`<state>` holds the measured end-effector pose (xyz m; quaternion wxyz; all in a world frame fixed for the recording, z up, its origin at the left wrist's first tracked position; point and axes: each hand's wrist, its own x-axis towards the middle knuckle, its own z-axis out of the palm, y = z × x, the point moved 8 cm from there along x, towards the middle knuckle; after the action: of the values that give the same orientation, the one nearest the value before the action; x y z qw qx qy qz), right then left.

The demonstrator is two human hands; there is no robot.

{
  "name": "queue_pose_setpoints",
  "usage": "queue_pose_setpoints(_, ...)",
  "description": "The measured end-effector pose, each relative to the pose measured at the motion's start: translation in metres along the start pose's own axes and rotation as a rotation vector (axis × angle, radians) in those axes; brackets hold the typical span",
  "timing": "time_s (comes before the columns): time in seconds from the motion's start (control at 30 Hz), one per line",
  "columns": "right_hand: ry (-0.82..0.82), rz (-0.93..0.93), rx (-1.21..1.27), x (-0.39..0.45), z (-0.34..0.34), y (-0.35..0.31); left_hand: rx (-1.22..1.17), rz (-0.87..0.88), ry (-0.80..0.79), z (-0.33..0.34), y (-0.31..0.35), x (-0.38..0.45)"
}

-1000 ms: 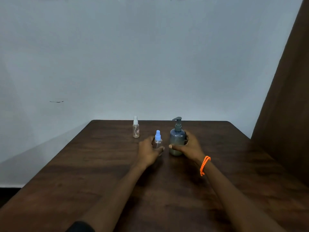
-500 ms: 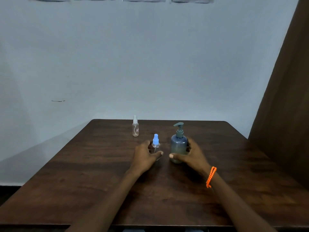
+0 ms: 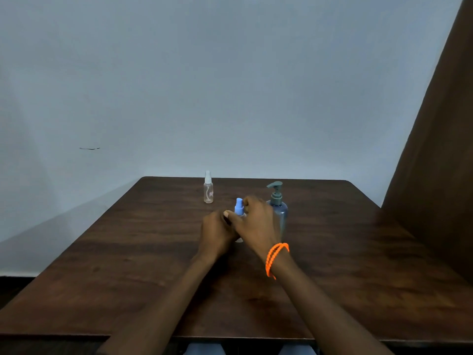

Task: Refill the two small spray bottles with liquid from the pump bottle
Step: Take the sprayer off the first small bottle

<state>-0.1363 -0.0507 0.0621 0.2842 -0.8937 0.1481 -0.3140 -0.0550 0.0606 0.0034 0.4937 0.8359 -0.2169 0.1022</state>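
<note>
1. The white-capped spray bottle stands upright on the table, well beyond the fingertips of both hands and touched by neither. It looks like thin clear plastic, likely light and easy to tip; I would hold it low on the body while unscrewing the top.

2. The left hand is wrapped round the lower body of the blue-capped spray bottle, fingers curled on it. Only the blue cap and a sliver of clear base show between the hands. A small, smooth bottle probably slips if squeezed lightly, so a firm hold on the body makes sense.

3. The right hand reaches across, fingers beside the blue cap; whether they pinch it I cannot tell. The ribbed collar under the cap is probably the place to twist.

4. The pump bottle stands just behind the right hand's knuckles, apparently untouched. Being larger and holding liquid, it is likely the heaviest; grip its body, not the pump head.
</note>
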Motion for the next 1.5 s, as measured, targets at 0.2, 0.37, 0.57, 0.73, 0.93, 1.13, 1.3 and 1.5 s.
queue_pose_setpoints(0.2,-0.038,0.071,0.052,0.013,0.013,-0.001,-0.01,-0.024,0.009,-0.013,-0.001,0.003)
queue_pose_setpoints(0.37,-0.202,0.078,0.09,0.02,0.021,0.0,-0.032,-0.046,-0.061,-0.015,-0.011,0.007)
queue_pose_setpoints(0.57,-0.323,0.084,0.215,0.023,0.021,-0.002,-0.054,-0.054,-0.108,-0.01,-0.023,0.012)
queue_pose_setpoints(0.73,-0.291,0.077,0.161,0.035,0.016,-0.007,-0.069,-0.061,-0.092,-0.011,-0.02,0.011)
queue_pose_setpoints(0.93,-0.378,-0.014,-0.017,0.036,0.02,-0.022,-0.08,-0.065,-0.091,-0.007,-0.028,0.014)
queue_pose_setpoints(1.13,-0.453,-0.033,-0.071,0.046,0.017,-0.027,-0.076,-0.033,-0.092,-0.006,-0.024,0.015)
queue_pose_setpoints(1.3,-0.559,-0.088,-0.333,0.05,0.017,-0.041,-0.038,-0.014,-0.081,-0.006,-0.023,0.017)
queue_pose_setpoints(1.5,-0.742,-0.144,-0.363,0.064,0.017,-0.05,-0.037,-0.049,-0.093,-0.008,-0.027,0.02)
